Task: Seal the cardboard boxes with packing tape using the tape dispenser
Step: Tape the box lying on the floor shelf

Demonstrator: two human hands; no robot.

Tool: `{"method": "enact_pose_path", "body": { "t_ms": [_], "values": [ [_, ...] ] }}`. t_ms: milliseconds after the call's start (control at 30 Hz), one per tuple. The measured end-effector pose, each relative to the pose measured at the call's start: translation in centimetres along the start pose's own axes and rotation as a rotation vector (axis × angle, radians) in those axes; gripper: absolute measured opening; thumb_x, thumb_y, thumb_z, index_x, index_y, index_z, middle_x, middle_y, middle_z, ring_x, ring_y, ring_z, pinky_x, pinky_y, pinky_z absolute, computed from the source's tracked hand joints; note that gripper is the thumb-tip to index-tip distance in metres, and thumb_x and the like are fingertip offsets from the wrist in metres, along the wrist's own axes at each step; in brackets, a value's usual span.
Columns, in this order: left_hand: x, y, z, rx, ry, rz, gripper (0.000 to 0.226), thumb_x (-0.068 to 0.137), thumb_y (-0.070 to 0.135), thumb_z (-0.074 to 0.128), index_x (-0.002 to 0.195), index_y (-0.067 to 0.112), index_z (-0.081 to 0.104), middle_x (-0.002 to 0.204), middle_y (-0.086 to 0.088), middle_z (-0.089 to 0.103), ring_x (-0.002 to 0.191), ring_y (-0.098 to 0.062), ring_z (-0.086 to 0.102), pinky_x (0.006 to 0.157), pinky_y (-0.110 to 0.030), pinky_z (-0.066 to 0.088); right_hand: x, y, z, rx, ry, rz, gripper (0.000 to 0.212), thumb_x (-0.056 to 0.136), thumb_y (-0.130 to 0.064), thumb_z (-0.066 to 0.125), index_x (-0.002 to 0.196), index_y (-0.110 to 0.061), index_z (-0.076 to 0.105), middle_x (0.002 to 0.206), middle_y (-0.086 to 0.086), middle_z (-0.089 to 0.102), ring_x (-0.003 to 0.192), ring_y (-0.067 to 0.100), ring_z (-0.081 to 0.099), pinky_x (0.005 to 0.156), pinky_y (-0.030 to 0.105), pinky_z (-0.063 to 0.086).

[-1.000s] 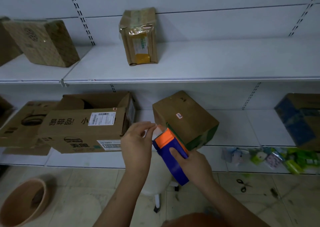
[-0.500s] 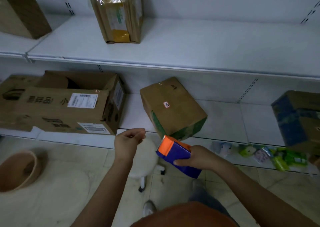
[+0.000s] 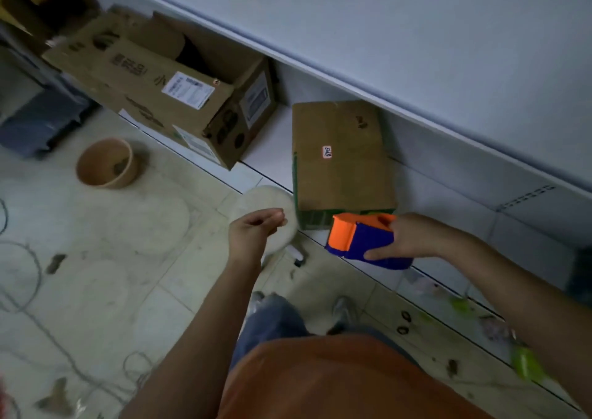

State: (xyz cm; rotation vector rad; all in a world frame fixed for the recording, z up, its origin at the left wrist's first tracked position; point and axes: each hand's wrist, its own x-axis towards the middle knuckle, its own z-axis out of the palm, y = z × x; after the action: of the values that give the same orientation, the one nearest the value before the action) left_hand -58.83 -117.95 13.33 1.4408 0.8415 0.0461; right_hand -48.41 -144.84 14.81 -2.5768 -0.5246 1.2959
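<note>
My right hand (image 3: pixel 408 236) grips a blue and orange tape dispenser (image 3: pixel 360 242) by its rear, orange end pointing left. The dispenser hangs just in front of a closed brown cardboard box (image 3: pixel 339 162) with a small white sticker, which lies on the bottom shelf. My left hand (image 3: pixel 256 229) hovers to the left of the dispenser, apart from it, its fingertips curled against the thumb with nothing visible between them. A larger printed cardboard box (image 3: pixel 166 88) with open flaps lies on its side further left on the same shelf.
A round white stool (image 3: pixel 272 205) stands on the tiled floor under my left hand. A terracotta pot (image 3: pixel 105 162) sits on the floor at left, with cables nearby. The wide white upper shelf (image 3: pixel 416 50) overhangs the boxes. Green wrappers and scraps litter the floor at right.
The view has tilted down and swung left toward the floor. My right hand has turned the dispenser level. My left hand stays apart from it, fingers still curled.
</note>
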Motion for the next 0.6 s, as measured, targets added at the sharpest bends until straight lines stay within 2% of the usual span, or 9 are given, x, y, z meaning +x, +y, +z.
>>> {"method": "enact_pose_path", "body": {
  "t_ms": [200,300,467,600],
  "values": [
    [0.8,-0.9,-2.0,-0.121,0.140,-0.002,0.010,0.087,0.008,0.072,0.096,0.009,0.076,0.089,-0.012,0.075,0.089,-0.022,0.071,0.088,-0.031,0.056,-0.3,4.5,-2.1,-0.173,0.063,0.042,0.067,0.064,-0.078,0.068,0.105,-0.026,0.059,0.100,-0.003,0.067,0.086,0.013,0.063,0.080,0.033,0.056],
    [2.0,-1.3,-2.1,-0.114,0.097,-0.008,0.012,0.088,0.006,0.071,0.099,0.007,0.075,0.091,-0.014,0.074,0.089,-0.022,0.071,0.086,-0.030,0.057,-0.2,6.5,-2.7,-0.165,0.066,0.053,0.068,0.064,-0.076,0.070,0.107,-0.025,0.060,0.100,-0.002,0.068,0.085,0.011,0.063,0.076,0.030,0.055],
    [4.1,-2.8,-0.5,-0.119,0.088,-0.069,0.015,0.089,0.008,0.071,0.103,0.006,0.075,0.091,-0.013,0.075,0.087,-0.019,0.071,0.087,-0.028,0.057,1.0,6.6,-4.0,-0.238,0.059,0.071,0.063,0.070,-0.074,0.067,0.107,-0.023,0.057,0.093,-0.003,0.061,0.079,0.010,0.059,0.061,0.024,0.046],
    [5.5,-4.3,0.2,-0.136,0.108,-0.133,0.017,0.088,0.005,0.072,0.105,0.001,0.074,0.088,-0.011,0.075,0.079,-0.014,0.072,0.084,-0.026,0.057,2.6,7.0,-4.7,-0.233,-0.001,0.123,0.071,0.065,-0.076,0.069,0.107,-0.021,0.056,0.091,-0.002,0.061,0.076,0.008,0.059,0.057,0.023,0.046]
  ]
}}
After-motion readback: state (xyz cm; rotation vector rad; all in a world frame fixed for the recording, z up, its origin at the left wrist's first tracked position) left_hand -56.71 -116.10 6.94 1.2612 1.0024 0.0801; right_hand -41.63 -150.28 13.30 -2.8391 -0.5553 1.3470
